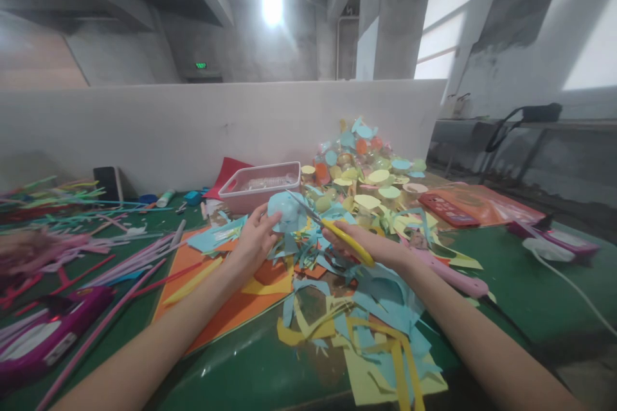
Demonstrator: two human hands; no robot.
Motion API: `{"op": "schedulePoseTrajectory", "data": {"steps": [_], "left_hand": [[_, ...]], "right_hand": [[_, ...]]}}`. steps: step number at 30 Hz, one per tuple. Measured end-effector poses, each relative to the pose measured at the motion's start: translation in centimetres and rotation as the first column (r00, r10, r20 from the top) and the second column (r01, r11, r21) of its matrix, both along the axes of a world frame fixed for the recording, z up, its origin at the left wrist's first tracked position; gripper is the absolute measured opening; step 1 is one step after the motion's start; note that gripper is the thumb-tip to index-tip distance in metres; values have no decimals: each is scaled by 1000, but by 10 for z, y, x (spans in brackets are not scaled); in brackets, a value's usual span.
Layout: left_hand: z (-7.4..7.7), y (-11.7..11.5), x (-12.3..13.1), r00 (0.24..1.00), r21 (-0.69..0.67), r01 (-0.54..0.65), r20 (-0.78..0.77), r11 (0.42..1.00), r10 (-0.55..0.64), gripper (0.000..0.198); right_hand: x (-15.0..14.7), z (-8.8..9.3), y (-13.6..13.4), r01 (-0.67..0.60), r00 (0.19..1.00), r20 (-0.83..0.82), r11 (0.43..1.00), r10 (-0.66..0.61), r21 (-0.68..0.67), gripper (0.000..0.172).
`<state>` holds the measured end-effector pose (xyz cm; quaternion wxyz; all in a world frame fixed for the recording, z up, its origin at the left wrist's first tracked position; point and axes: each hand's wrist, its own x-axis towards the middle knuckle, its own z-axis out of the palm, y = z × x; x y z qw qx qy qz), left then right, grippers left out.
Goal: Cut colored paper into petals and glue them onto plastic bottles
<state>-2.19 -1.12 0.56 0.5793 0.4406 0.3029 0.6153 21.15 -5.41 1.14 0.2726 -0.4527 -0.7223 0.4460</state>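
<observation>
Pinching the light-blue piece [284,210] in your left hand [258,229] above paper scraps [385,295], you grip yellow-handled scissors [333,228] in your right hand [371,244], blades [304,207] near its edge; best turn it slowly.

Glossy tabletop [231,369] is shining lower centre, metal scissor blades [311,213] are showing mid-frame, paper scraps [385,292] are looking matt

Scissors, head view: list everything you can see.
The scissors have yellow, plastic-looking handles and thin grey, metallic-looking blades. The right hand grips the handles; the blades point up and left in the picture, overlapping the light-blue piece in the left hand. I can't tell how far the blades are open.
</observation>
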Motion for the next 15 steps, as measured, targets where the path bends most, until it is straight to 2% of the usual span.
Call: {"op": "schedulePoseTrajectory", "data": {"steps": [6, 9, 15], "left_hand": [[3, -3, 0, 1000, -40, -12, -8, 999, 11, 58], [4, -4, 0, 1000, -62, -4, 3, 998, 4, 61], [3, -4, 0, 998, -50, 28, -51, 998, -30, 64]], "right_hand": [[0, -2, 4, 47, 999, -17, 999, -47, -23, 59], [0, -3, 5, 27, 999, -24, 999, -27, -26, 54], [1, -7, 4, -8, 1000, -9, 998, 8, 70, 45]]}}
